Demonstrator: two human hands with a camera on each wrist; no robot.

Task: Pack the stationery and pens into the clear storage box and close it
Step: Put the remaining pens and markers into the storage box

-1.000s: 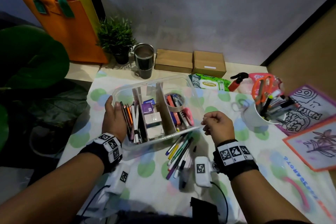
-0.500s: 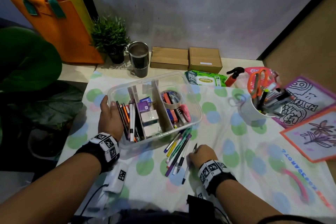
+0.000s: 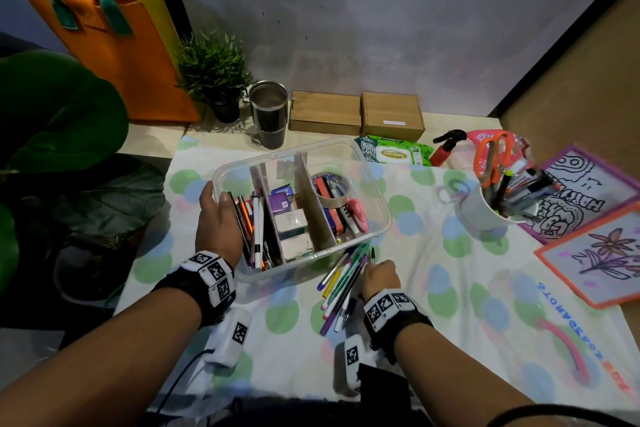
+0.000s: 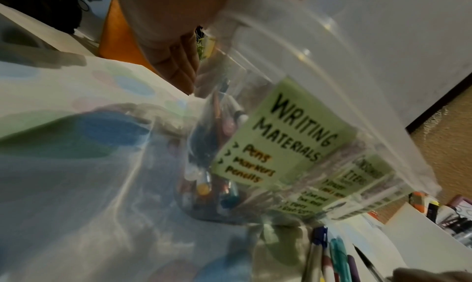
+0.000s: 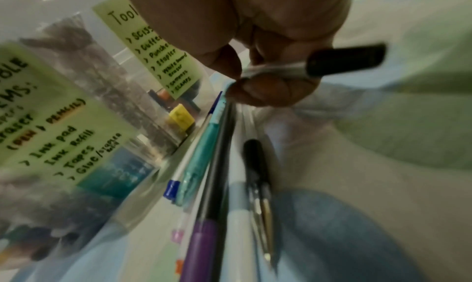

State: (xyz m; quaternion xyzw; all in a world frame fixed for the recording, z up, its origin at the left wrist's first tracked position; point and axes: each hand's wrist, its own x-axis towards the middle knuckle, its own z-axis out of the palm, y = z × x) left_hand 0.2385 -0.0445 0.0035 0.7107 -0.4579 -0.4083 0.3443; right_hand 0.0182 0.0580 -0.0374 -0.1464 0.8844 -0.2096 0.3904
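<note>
At the bottom of the head view, both arms reach up into the frame, and dark bands with black-and-white squares cover the wrists. The right hand [image 3: 379,279] sits low in the middle, at the right edge of a pile of pens [image 3: 341,288] on the spotted cloth [image 3: 450,305]. From above its fingers are hidden under the back of the hand. The right wrist view shows them: thumb and fingers pinch one clear pen [image 5: 314,67] with a black cap. That picture is blurry, and the far end of the pen is hidden by the hand. The other pens lie flat on the cloth, just beside the box's near wall.

The box [image 3: 375,191] stands in the middle of the head view, open on top, with no lid in sight. It has three parts: pens on the left, small packs in the middle, tape and tools on the right. The left hand [image 3: 216,222] lies flat against the box's left wall with straight fingers. Its fingertips are cut off by the rim. The left wrist view is blurred, but a green label [image 4: 281,141] on the wall reads "WRITING MATERIALS".

To the right stands a white cup [image 3: 485,210] full of pens and orange scissors. Two drawings at the right edge are cut off. At the top stand a steel cup [image 3: 268,114], two brown boxes, a small plant and an orange bag.
</note>
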